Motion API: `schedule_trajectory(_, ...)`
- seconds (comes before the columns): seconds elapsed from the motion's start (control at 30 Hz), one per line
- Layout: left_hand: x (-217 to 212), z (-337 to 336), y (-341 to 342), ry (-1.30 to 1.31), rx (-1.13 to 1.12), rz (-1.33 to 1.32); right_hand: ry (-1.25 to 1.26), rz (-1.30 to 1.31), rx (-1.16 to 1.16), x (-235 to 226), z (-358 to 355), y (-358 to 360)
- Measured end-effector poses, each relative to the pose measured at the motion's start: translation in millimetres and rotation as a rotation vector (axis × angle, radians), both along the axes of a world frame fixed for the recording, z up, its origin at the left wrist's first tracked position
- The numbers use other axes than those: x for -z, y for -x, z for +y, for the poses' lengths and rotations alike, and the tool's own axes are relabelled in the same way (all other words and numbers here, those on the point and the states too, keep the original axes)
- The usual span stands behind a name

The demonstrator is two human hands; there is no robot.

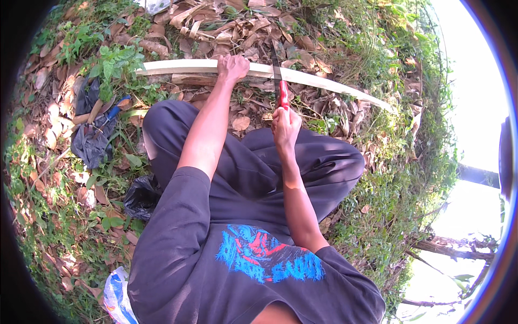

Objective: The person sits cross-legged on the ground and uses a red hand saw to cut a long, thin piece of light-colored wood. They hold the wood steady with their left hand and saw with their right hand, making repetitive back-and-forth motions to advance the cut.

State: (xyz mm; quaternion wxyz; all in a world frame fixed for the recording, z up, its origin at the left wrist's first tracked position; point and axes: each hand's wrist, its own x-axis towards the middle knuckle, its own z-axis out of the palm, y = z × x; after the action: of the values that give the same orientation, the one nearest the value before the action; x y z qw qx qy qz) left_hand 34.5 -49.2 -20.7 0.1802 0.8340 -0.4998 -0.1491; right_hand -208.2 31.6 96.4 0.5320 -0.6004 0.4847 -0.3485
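A long pale strip of wood [318, 81] lies crosswise in front of my knees. My left hand [233, 67] is closed over it left of its middle, pressing it down. In my right fist [286, 123] is the red handle of a pruning saw [284, 93]. Its narrow, dark, slightly curved blade points away from me and crosses the strip just right of my left hand. The blade's teeth are too small to make out. Under the strip, a brown log [199, 79] shows between my hand and my left knee.
Dry leaves [240, 123] and green plants cover the ground. To my left, a black plastic bag [93, 141] lies with wooden-handled tools and a blue-handled tool [115, 112]. Another black bag [141, 197] sits by my left thigh. A white and blue bag [119, 296] is behind it.
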Motion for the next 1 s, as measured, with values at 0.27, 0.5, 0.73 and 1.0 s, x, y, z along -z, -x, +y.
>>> schedule_trajectory(0.27,-5,11,1,0.022,-0.01,0.016,-0.184,-0.234,0.05,-38,77,47)
schedule_trajectory(0.5,-14,6,2,-0.01,0.004,0.043,-0.13,-0.209,0.05,-6,-9,-3)
schedule_trajectory(0.73,-12,10,4,0.015,-0.017,0.033,-0.132,-0.232,0.013,-16,81,52)
schedule_trajectory(1.0,2,7,1,0.121,-0.001,-0.059,-0.217,-0.318,0.093,-19,15,20)
